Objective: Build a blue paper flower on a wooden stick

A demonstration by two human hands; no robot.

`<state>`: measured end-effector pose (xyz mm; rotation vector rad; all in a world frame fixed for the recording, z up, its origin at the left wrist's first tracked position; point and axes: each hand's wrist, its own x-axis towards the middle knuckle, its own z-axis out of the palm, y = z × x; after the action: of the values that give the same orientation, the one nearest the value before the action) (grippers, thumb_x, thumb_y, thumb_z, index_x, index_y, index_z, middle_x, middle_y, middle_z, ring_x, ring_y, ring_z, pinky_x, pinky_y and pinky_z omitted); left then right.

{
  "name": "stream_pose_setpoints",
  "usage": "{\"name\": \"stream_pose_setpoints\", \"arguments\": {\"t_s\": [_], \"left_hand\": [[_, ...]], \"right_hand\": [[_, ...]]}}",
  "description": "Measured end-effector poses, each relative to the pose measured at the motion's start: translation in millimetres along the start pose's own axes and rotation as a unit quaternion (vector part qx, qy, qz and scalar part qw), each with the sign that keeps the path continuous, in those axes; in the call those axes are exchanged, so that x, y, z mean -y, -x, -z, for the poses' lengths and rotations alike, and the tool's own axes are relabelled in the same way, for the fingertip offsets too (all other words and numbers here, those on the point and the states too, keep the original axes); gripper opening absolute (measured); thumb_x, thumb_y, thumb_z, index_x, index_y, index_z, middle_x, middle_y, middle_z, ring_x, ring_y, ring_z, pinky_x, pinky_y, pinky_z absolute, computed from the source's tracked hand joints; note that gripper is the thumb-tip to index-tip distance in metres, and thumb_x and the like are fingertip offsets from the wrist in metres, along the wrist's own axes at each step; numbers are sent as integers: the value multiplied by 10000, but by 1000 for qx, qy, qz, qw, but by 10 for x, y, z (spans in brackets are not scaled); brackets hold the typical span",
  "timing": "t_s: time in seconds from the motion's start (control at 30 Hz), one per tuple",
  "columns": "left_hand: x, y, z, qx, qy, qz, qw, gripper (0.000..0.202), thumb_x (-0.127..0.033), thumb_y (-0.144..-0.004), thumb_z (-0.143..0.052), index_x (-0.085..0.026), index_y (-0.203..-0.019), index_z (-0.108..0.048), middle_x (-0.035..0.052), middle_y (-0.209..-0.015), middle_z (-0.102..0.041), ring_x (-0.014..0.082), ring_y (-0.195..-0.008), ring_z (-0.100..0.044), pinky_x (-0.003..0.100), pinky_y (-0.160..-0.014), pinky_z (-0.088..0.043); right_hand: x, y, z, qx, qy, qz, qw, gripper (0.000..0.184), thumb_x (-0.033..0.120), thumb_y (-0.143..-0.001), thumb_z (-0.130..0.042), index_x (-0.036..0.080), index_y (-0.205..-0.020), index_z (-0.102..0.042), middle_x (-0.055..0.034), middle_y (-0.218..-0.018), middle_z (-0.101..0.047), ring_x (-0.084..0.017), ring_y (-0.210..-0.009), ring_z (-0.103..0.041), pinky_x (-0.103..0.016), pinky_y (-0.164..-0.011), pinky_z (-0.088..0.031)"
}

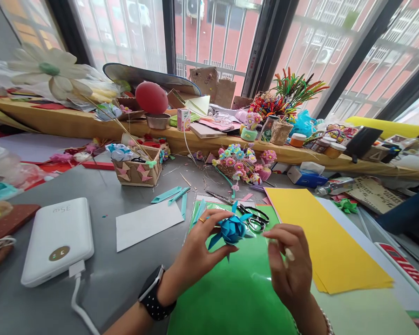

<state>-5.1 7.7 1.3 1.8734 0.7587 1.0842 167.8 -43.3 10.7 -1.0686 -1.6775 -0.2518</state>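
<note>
Blue paper flower: one, in left hand

Green mat on desk: open room over its near half, betw. L hand & R hand. Scissors obstruct its far end; flower bunch stands beyond. L of mat, white card lies flat, passable above; farther L, thick power bank + cable block. R of mat, yellow sheets lie flat, passable above.
</note>
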Motion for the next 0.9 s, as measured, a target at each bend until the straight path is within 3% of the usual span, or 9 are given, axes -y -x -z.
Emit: {"name": "stream_pose_setpoints", "arguments": {"t_s": [0.07,0.17,0.3,0.37,0.5,0.6,0.7,0.9], "left_hand": [[0,-5,11,-16,-1,7,1000,479,-232,-738,-657,-272,-1175,-466,60,-1186,-448,207,-1108,-460,258,-866,-467],[-10,-15,26,-28,7,12,1000,461,-232,-734,-657,-256,-1164,-491,65,-1186,-465,214,-1123,-454,262,-876,-460],[-41,-29,36,-41,16,35,998,404,-243,-711,-679,-223,-1092,-543,61,-1119,-506,193,-997,-534,254,-839,-474],[-54,-35,37,-42,31,58,997,403,-252,-695,-694,-205,-1067,-545,55,-1077,-533,169,-896,-570,255,-817,-480],[-46,-50,36,-40,76,120,989,430,-278,-674,-710,-187,-1057,-539,31,-932,-586,146,-753,-585,246,-728,-496],[-24,-69,41,-37,131,155,979,477,-276,-658,-721,-191,-1081,-518,26,-917,-602,159,-767,-588,244,-693,-496],[-20,-90,53,-30,177,167,969,508,-250,-639,-729,-192,-1095,-514,40,-1036,-586,173,-837,-584,255,-726,-494],[-47,-103,67,-31,159,185,969,441,-260,-698,-663,-189,-1114,-535,56,-1121,-558,191,-890,-562,268,-754,-480]], "right_hand": [[-18,-8,17,-35,36,-19,999,249,136,-875,-352,203,-1041,-525,-63,-868,-494,-185,-809,-511,-302,-618,-461],[-64,-3,27,-27,67,-23,997,321,109,-874,-362,204,-1147,-502,-73,-912,-508,-183,-825,-521,-302,-640,-456],[-118,14,44,-10,32,-24,999,314,108,-881,-412,236,-1146,-520,-9,-739,-556,-140,-662,-536,-259,-593,-431],[-129,15,52,0,37,-45,998,263,188,-896,-415,216,-1123,-544,6,-662,-518,-131,-582,-502,-251,-545,-410],[-123,6,54,18,29,-79,996,337,277,-929,-291,172,-1106,-559,-20,-675,-515,-149,-603,-512,-277,-553,-416],[-108,-4,50,24,7,-121,992,226,245,-899,-393,192,-1005,-585,3,-651,-557,-118,-525,-511,-232,-491,-412],[-93,-24,44,48,-35,-154,986,104,240,-856,-494,198,-815,-580,20,-623,-595,-98,-483,-522,-195,-437,-410],[-77,-75,2,147,-64,-65,985,122,237,-824,-556,188,-790,-662,-26,-680,-624,-124,-580,-580,-211,-477,-467]]}}
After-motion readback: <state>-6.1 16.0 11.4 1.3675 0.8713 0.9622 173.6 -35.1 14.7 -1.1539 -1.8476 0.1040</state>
